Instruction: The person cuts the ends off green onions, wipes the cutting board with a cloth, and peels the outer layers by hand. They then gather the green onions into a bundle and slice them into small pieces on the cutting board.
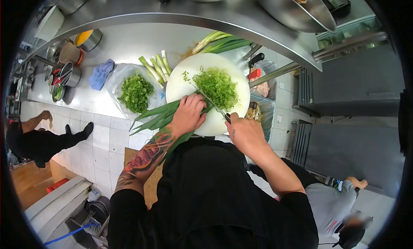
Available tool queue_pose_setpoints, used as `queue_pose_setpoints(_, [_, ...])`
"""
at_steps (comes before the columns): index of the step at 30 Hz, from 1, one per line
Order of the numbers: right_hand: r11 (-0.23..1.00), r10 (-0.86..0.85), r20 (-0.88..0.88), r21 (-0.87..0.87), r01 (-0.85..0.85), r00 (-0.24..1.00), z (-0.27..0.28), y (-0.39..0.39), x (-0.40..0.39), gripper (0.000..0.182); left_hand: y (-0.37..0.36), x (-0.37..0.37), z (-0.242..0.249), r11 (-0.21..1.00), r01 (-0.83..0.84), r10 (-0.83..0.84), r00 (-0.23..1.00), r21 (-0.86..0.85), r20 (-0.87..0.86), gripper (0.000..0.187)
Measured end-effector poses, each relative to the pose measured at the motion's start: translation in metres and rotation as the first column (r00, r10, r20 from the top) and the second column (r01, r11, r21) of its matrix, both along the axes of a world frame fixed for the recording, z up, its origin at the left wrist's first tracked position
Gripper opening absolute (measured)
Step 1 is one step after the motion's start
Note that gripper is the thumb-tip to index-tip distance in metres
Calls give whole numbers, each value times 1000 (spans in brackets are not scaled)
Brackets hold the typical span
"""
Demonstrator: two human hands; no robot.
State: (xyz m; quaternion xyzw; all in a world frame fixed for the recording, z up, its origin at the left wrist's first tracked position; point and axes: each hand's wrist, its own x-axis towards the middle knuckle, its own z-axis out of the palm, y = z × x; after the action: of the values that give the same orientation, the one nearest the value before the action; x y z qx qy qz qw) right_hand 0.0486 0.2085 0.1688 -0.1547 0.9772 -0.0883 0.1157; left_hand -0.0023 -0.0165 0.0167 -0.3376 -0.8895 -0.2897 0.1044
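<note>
My left hand (188,113) presses a bunch of green onion tops (160,114) onto a round white cutting board (178,79), fingers closed over the stalks. In my right hand (246,130) is a knife (212,103), gripped by its dark handle, its blade against the cut end of the bunch near my left fingers. A loose heap of sliced green onion (218,86) lies on the board beyond the blade. Left of the board, a clear plastic bag (115,79) holds more chopped green onion (135,93). White-ended stalks (157,67) lie between bag and board.
Whole green onions (221,43) lie behind the board, under a steel shelf (180,15) carrying bowls. A blue cloth (101,74) and steel pots (71,74) stand leftward. One person (34,139) is at far left; another (329,201) is at lower right by grey cabinets (352,150).
</note>
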Motion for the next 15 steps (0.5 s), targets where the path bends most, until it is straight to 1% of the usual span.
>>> queue_pose_setpoints(2, [1000,-9,37,-2,9,999,-4,-2,-3,30,1,0,0,1000,-1,1,1000,2,-2,41])
queue_pose_setpoints(4, [998,-42,71,-43,45,997,-28,-8,-19,30,0,-1,1,1000,-2,2,1000,7,-3,41])
queue_pose_setpoints(5, [998,-45,70,-42,48,997,-42,-11,-28,30,1,0,0,1000,1,-1,1000,8,-3,41])
queue_pose_setpoints(7, [994,-45,24,-101,48,999,-52,-20,-47,31,1,-1,-2,1000,-5,5,1000,23,10,40])
queue_pose_setpoints(8, [995,-35,51,-96,40,998,-49,-14,-50,30,0,-1,-2,1000,-3,3,1000,19,9,40])
queue_pose_setpoints(9, [994,-38,51,-99,43,998,-33,-13,-47,30,1,0,-2,1000,-3,3,1000,23,13,40])
queue_pose_setpoints(11, [999,-35,150,2,35,988,-3,-11,-38,30,1,-1,-2,999,-11,11,1000,31,20,40])
queue_pose_setpoints(12, [999,-34,158,12,33,987,4,-10,-33,30,1,-1,-3,999,-12,11,1000,32,16,40])
queue_pose_setpoints(13, [999,-31,160,15,29,987,-11,-11,-33,30,1,0,-3,999,-13,13,1000,32,11,40])
queue_pose_setpoints(14, [999,-46,138,-12,48,989,-39,-14,-35,31,1,0,-3,999,-17,16,1000,34,13,40])
queue_pose_setpoints(15, [997,-64,115,-40,69,991,-48,-19,-38,31,1,0,-4,999,-13,13,1000,39,10,40])
